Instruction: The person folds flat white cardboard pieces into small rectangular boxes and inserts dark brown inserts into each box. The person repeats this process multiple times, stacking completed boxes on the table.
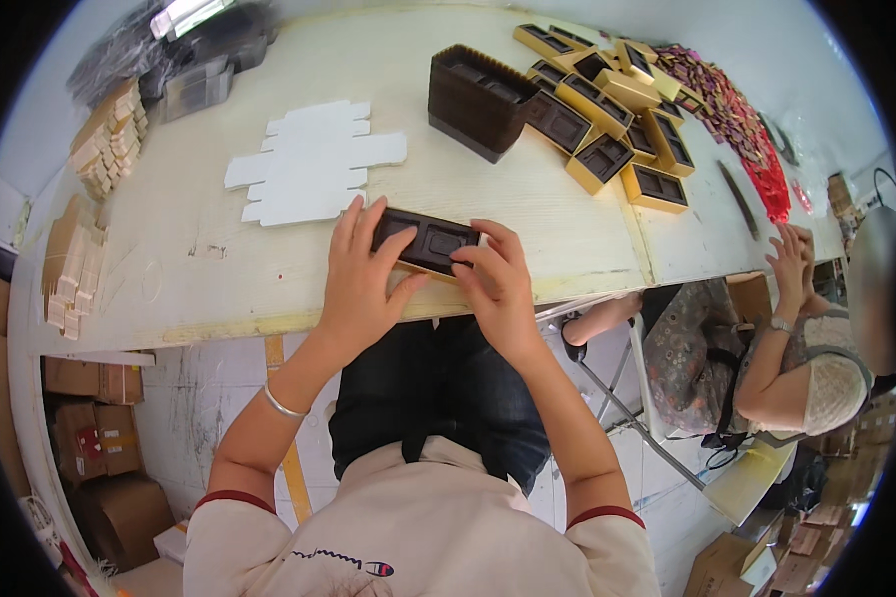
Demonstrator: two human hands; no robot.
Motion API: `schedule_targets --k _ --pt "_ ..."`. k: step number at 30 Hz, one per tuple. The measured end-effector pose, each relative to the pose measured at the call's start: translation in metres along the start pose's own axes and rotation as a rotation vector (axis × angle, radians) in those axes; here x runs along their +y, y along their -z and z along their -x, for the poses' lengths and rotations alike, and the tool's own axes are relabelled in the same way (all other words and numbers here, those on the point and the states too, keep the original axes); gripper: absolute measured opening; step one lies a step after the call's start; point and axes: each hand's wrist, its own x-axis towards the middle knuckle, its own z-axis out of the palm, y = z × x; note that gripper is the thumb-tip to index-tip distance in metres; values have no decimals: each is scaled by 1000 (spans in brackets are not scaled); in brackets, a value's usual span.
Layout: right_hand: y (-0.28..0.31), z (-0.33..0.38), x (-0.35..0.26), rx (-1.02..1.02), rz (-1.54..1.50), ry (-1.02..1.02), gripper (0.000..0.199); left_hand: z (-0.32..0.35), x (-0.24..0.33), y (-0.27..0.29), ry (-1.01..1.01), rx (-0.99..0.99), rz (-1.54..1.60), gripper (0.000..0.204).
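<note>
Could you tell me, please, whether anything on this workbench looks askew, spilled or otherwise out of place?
Mostly the gold boxes with dark trays: they lie jumbled at mixed angles, some overlapping. The red wrapped pieces beside them are strewn in a loose band. The dark tray under both hands sits flat and looks undamaged.

There is just one view, and it comes from a camera up on the person's head that looks almost straight down. It is close, so the left hand [360, 282] and the right hand [495, 282] sit near the middle, with the pale worktop [199, 269] stretching away beyond the hands toward the top. The person's own shirt and lap fill the picture below the hands, and the round lens bends the edges.
</note>
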Motion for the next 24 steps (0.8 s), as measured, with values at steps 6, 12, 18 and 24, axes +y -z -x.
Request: schedule_targets --k 6,12,18,24 --pt "6 7 3 -9 143 174 32 -5 12 -5 -148 -9 23 38" --pt "-2 17 1 1 519 227 31 -1 14 -14 -164 -3 -74 28" --pt "1 16 -3 -19 330 122 34 -2 9 -3 -166 -106 13 40" --pt "10 8 -9 -92 424 39 44 -4 7 4 -144 -161 84 58"
